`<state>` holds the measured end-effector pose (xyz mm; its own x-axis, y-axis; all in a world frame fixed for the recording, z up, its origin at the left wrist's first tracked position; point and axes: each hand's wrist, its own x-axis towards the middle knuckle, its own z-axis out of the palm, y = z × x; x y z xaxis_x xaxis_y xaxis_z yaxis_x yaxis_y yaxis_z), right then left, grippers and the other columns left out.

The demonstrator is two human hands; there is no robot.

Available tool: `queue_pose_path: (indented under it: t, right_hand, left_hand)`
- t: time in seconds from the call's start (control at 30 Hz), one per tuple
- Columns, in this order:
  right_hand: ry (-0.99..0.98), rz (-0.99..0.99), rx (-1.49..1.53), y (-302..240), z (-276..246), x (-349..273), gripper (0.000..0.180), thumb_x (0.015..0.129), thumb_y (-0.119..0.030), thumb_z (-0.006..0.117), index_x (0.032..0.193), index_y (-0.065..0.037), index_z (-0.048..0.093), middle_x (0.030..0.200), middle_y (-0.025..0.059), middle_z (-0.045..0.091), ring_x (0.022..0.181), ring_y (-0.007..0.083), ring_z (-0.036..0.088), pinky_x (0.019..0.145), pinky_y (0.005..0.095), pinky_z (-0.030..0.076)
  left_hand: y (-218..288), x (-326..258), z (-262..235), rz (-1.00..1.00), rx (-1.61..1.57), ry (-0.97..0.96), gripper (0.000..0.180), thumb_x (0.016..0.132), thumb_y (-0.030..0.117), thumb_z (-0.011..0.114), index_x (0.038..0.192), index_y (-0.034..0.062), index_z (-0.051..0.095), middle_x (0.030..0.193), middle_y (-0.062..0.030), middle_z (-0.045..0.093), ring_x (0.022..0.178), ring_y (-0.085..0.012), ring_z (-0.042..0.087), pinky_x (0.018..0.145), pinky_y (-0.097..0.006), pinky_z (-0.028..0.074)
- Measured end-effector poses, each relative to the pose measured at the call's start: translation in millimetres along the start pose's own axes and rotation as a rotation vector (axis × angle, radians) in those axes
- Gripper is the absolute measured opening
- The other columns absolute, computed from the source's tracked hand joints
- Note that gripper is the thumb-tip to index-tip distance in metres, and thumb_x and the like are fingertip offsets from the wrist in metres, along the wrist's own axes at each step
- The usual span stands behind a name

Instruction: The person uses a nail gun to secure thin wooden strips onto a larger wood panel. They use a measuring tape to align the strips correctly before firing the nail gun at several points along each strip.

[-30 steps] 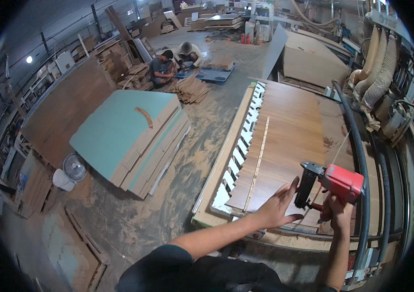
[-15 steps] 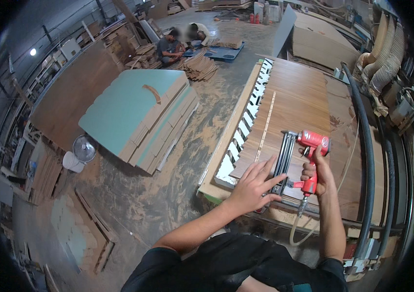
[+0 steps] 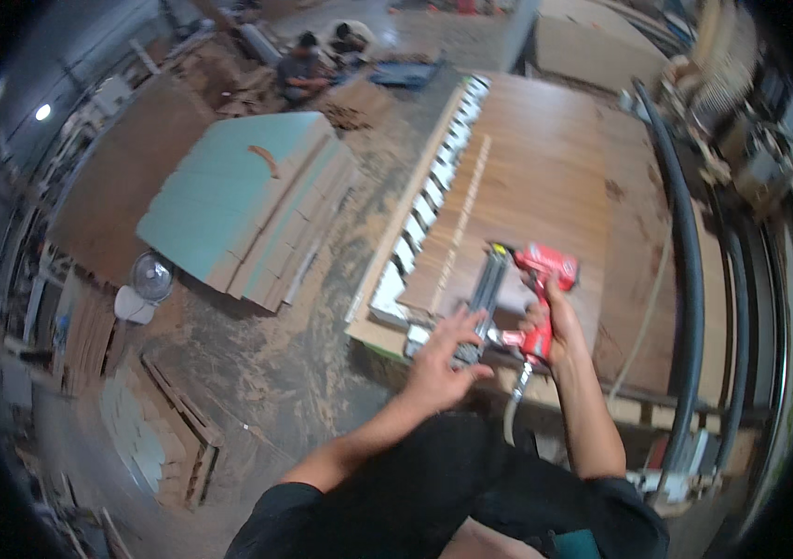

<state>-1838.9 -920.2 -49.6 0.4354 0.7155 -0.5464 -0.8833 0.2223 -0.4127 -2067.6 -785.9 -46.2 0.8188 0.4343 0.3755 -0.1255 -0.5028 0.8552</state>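
Left hand (image 3: 435,368) blurred, hides part of nail gun's (image 3: 547,265) magazine (image 3: 491,287); contact unclear. Right hand (image 3: 564,328) covers most of grip (image 3: 538,342). Hose (image 3: 510,417) drops toward 6 o'clock, lost behind black shirt (image 3: 368,494). Co-workers (image 3: 300,70) at 11 too small, smeared. Ducts (image 3: 727,84) at 2 blurred, cut by top edge.

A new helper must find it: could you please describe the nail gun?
Look right of the green stack for the brown board. At its near end, the right hand holds the nail gun. Its red body contrasts with the board and dark hoses.
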Motion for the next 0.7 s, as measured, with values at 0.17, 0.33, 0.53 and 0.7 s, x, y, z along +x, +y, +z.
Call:
queue_pose_path:
  t: [0.17, 0.33, 0.53, 0.7]
  right_hand:
    - [-0.025, 0.006, 0.008, -6, 14, -22, 0.052, 0.105, -0.069, 0.067, 0.126, -0.022, 0.065, 0.066, -0.0077, 0.044, 0.051, 0.0069, 0.043, 0.055, 0.0304, 0.047]
    - [-0.008, -0.062, 0.013, -2, 5, -25, 0.052, 0.104, -0.069, 0.069, 0.124, -0.021, 0.06, 0.07, -0.0063, 0.048, 0.055, 0.0088, 0.048, 0.056, 0.0316, 0.049]
    - [0.005, -0.085, 0.013, 2, 11, -33, 0.052, 0.103, -0.069, 0.07, 0.121, -0.021, 0.059, 0.07, -0.0064, 0.048, 0.055, 0.009, 0.049, 0.057, 0.0324, 0.05]
    - [0.0, -0.05, 0.012, 13, 5, -35, 0.055, 0.103, -0.07, 0.068, 0.13, -0.022, 0.064, 0.07, -0.0065, 0.048, 0.056, 0.0087, 0.049, 0.057, 0.0318, 0.05]
  left_hand:
    - [-3, 10, -14, 0.062, 0.02, -0.144, 0.059, 0.073, 0.024, 0.105, 0.118, 0.0072, 0.07, 0.16, -0.0215, 0.066, 0.159, -0.0433, 0.05, 0.134, -0.058, 0.031]
    - [-12, -4, -22, 0.105, 0.085, -0.203, 0.057, 0.072, 0.034, 0.105, 0.11, 0.0076, 0.072, 0.155, -0.0227, 0.069, 0.157, -0.0453, 0.053, 0.134, -0.063, 0.03]
    - [-13, -3, -29, 0.136, 0.024, -0.236, 0.056, 0.077, 0.031, 0.101, 0.12, 0.0071, 0.075, 0.157, -0.0222, 0.068, 0.157, -0.0443, 0.053, 0.134, -0.062, 0.03]
    - [-21, 6, -32, 0.138, -0.055, -0.275, 0.055, 0.085, 0.032, 0.095, 0.131, 0.0089, 0.077, 0.161, -0.0212, 0.065, 0.16, -0.0458, 0.048, 0.133, -0.061, 0.031]
